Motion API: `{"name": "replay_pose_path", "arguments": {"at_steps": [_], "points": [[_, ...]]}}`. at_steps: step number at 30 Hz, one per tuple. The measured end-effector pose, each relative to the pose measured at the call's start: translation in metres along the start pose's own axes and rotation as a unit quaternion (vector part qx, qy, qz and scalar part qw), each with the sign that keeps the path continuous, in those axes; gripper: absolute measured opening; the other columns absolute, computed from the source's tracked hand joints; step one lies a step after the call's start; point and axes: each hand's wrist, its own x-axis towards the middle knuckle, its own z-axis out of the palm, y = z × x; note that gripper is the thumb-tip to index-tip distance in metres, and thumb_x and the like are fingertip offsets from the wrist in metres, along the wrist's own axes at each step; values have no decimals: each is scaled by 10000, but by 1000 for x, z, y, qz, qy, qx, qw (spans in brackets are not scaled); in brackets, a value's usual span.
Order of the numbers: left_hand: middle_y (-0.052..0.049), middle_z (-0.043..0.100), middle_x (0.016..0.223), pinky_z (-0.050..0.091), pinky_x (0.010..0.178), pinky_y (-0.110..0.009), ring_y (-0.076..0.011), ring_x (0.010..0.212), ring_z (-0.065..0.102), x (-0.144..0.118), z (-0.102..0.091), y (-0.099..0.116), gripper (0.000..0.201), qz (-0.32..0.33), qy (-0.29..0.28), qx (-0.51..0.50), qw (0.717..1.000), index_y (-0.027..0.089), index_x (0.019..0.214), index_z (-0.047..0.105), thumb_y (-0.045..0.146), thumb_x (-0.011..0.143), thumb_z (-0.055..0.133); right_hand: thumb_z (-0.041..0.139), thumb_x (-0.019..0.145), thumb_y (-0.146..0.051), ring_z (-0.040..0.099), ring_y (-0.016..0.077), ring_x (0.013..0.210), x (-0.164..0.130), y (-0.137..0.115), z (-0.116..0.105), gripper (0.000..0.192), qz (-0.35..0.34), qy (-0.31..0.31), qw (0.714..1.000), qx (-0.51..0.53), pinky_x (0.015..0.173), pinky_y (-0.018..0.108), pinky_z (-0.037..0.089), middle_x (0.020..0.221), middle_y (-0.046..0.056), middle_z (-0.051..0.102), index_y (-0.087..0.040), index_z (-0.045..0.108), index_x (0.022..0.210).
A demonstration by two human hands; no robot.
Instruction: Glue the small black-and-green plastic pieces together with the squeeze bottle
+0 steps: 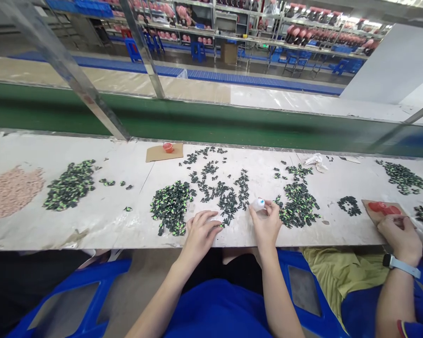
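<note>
My left hand (200, 230) is low over the front of the white table, thumb and forefinger close together at a small black-and-green piece (222, 226). In my right hand (268, 224) is a small white bottle (258, 203) with a blue spot on its end, gripped between thumb and fingers. A heap of black-and-green pieces (171, 206) lies to the left of my left hand. Scattered black pieces (227, 201) spread between and beyond my hands. Another heap of black-and-green pieces (299, 204) is just right of my right hand.
A red cup (168, 147) stands on cardboard (154, 154) at the back. Farther left are pink pieces (12, 190) and a dark-green heap (70, 185). At right, a co-worker's hand (402, 237) is beside red items on cardboard. A metal post (91, 103) rises at the table's back edge.
</note>
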Motion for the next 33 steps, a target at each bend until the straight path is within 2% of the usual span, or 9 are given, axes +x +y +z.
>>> {"name": "replay_pose_path", "arguments": {"at_steps": [3, 5, 7, 9, 12, 16, 21, 27, 33], "points": [[-65, 655, 1142, 400, 861, -439, -279, 1131, 518, -1, 1, -2, 102, 2, 22, -8, 1000, 252, 837, 679, 202, 858, 592, 763, 610, -440, 650, 228, 793, 0, 2, -1, 582, -19, -10, 1000, -11, 740, 363, 489, 962, 124, 709, -163, 535, 1067], [-62, 664, 1127, 398, 873, -437, -282, 1137, 513, -3, -3, -5, 129, 2, 55, -19, 998, 246, 837, 677, 205, 875, 561, 748, 661, -436, 631, 222, 832, -8, -1, -3, 627, -64, 37, 997, -12, 741, 356, 481, 1020, 140, 684, -145, 506, 1161], [-51, 694, 1053, 393, 877, -424, -267, 1095, 548, -4, -11, -7, 150, -3, 83, -35, 996, 243, 872, 671, 216, 895, 525, 714, 741, -381, 603, 218, 881, -20, -6, -4, 513, -147, 115, 982, -29, 750, 351, 466, 1021, 133, 663, -143, 524, 1154], [-31, 714, 965, 389, 867, -402, -241, 1020, 597, -6, -19, -8, 161, -14, 102, -49, 993, 242, 904, 661, 230, 909, 501, 691, 789, -309, 567, 209, 867, -36, -13, 0, 281, -251, 132, 956, -70, 765, 352, 447, 903, 86, 648, -164, 602, 1013], [-17, 717, 908, 391, 835, -371, -217, 930, 639, -7, -29, -8, 148, -44, 132, -64, 988, 238, 882, 660, 269, 901, 516, 645, 836, -280, 499, 221, 881, -53, -21, 15, 90, -305, 28, 942, -138, 780, 367, 417, 845, 71, 601, -197, 677, 840], [-14, 720, 866, 404, 819, -353, -207, 881, 652, -10, -33, -7, 175, -72, 152, -81, 982, 235, 835, 666, 315, 890, 520, 657, 819, -273, 442, 262, 907, -56, -21, 38, 95, -253, -57, 941, -217, 730, 386, 374, 909, 96, 583, -207, 718, 789], [-20, 725, 878, 415, 804, -341, -203, 884, 652, -11, -35, -4, 184, -71, 145, -95, 982, 237, 886, 678, 297, 897, 505, 657, 793, -182, 428, 270, 888, -47, -20, 48, 60, -230, -101, 938, -240, 692, 380, 369, 899, 98, 571, -202, 714, 791], [-22, 726, 869, 423, 808, -345, -192, 849, 647, -8, -33, -3, 182, -62, 141, -130, 979, 228, 888, 683, 273, 899, 506, 555, 864, -157, 441, 268, 876, -39, -18, 54, 167, -295, -128, 914, -247, 740, 422, 434, 879, 117, 570, -187, 684, 763], [-29, 722, 878, 429, 812, -350, -197, 866, 640, -7, -33, -2, 170, -81, 129, -151, 977, 230, 898, 682, 282, 892, 520, 421, 945, -185, 579, 227, 862, -32, -20, 42, 215, -321, -180, 922, -116, 759, 374, 515, 879, 101, 645, -176, 636, 943]]}}
